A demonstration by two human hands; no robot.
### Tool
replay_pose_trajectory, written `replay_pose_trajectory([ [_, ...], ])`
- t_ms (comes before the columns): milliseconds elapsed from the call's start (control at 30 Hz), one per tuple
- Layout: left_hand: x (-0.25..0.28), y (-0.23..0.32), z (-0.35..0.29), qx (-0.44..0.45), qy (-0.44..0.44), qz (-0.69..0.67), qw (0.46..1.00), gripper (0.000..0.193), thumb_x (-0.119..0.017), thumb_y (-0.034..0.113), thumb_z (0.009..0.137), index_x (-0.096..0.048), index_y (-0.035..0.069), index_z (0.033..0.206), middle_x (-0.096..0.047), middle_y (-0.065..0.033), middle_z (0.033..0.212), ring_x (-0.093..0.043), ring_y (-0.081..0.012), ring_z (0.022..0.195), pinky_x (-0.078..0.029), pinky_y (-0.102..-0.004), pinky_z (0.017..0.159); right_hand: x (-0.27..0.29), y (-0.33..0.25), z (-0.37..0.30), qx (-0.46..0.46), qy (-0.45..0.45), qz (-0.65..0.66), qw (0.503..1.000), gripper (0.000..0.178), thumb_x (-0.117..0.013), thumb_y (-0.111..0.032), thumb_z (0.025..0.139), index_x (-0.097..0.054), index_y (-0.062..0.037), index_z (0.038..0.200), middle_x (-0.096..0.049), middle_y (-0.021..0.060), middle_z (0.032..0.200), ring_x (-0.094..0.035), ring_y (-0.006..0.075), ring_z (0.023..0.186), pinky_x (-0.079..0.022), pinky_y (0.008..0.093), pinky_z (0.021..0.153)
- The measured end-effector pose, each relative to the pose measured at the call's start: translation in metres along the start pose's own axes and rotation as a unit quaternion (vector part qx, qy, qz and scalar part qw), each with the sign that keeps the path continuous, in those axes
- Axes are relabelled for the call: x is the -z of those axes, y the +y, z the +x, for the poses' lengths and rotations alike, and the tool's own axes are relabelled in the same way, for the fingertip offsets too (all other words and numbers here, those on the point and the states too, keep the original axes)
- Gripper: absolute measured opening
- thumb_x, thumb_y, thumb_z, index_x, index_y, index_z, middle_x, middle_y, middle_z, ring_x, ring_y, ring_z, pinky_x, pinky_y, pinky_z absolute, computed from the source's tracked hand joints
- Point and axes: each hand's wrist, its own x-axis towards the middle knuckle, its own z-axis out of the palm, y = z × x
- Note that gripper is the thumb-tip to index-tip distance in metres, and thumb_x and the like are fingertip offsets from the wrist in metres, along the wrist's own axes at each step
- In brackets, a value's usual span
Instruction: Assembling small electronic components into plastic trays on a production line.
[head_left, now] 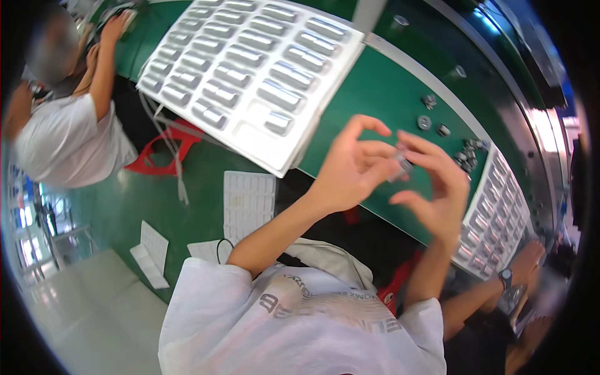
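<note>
Over the green table, my left hand (355, 167) pinches a small grey metal part (401, 167) between thumb and fingers. The part is blurred, so its exact shape cannot be made out. My right hand (437, 181) is at the part's right side, fingers curved towards it and thumb held apart, open. Beyond the right hand lie small round metal pieces, among them a ring-shaped one (424, 122) and a short cylinder (443, 129). A heap of similar metal pieces (467, 155) sits beside the right hand.
A large white moulded tray (250, 119) with rows of shiny metal cylinders stands left of my hands. Another filled tray (494, 215) lies at the right, near a co-worker's arm (481, 306). A metal rail (431, 72) borders the green table (350, 106). Another person (69, 144) works at far left.
</note>
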Motion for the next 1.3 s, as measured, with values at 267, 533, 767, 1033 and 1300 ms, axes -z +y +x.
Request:
replay_pose_trajectory([
  [267, 0.033, 0.055, -0.025, -0.253, 0.158, 0.577, 0.760, 0.026, -0.066, -0.003, 0.082, -0.065, 0.002, 0.107, -0.064, -0.0156, 0.111, -0.061, -0.0356, 0.104, -0.049, -0.0415, 0.090, 0.129, 0.083, 0.072, -0.035, 0.216, -0.230, 0.948, 0.023, -0.073, -0.003, 0.087, -0.065, 0.0006, 0.108, -0.068, 0.0064, 0.098, -0.065, 0.0140, 0.092, -0.053, 0.0285, 0.084],
  [533, 0.100, 0.065, -0.030, -0.155, 0.142, 0.721, 0.660, 0.026, -0.074, 0.003, 0.079, -0.066, 0.002, 0.103, -0.063, -0.0128, 0.106, -0.058, -0.0349, 0.101, -0.046, -0.0413, 0.087, 0.210, 0.201, 0.068, -0.116, 0.201, -0.453, 0.861, 0.039, -0.076, -0.016, 0.071, -0.068, -0.0075, 0.109, -0.070, 0.0136, 0.092, -0.069, 0.0285, 0.084, -0.054, 0.0380, 0.080],
  [767, 0.099, 0.061, -0.021, -0.131, 0.142, 0.689, 0.699, 0.031, -0.072, 0.002, 0.080, -0.063, 0.002, 0.109, -0.063, -0.0150, 0.101, -0.060, -0.0356, 0.091, -0.048, -0.0418, 0.081, 0.310, 0.275, 0.146, -0.096, 0.266, -0.511, 0.812, 0.046, -0.071, -0.019, 0.076, -0.068, -0.0130, 0.121, -0.067, 0.0197, 0.116, -0.061, 0.0361, 0.115, -0.047, 0.0418, 0.100],
  [1033, 0.081, 0.060, -0.039, -0.147, 0.144, 0.370, 0.906, 0.029, -0.057, -0.007, 0.091, -0.065, -0.006, 0.118, -0.058, -0.0113, 0.115, -0.064, -0.0190, 0.090, -0.055, -0.0284, 0.076, 0.292, 0.266, 0.173, -0.118, 0.034, -0.575, 0.809, 0.047, -0.068, -0.007, 0.073, -0.069, -0.0114, 0.120, -0.069, 0.0202, 0.109, -0.068, 0.0375, 0.098, -0.053, 0.0398, 0.088],
  [1300, 0.051, 0.028, -0.016, -0.095, 0.095, 0.199, 0.971, 0.026, -0.061, 0.009, 0.096, -0.065, -0.004, 0.118, -0.067, -0.0135, 0.112, -0.062, -0.0146, 0.087, -0.045, -0.0237, 0.065, 0.114, 0.018, 0.121, 0.007, 0.147, -0.051, 0.988, 0.031, -0.069, 0.003, 0.082, -0.065, 0.0025, 0.113, -0.068, 0.0095, 0.113, -0.066, 0.0148, 0.095, -0.054, 0.0296, 0.085],
])
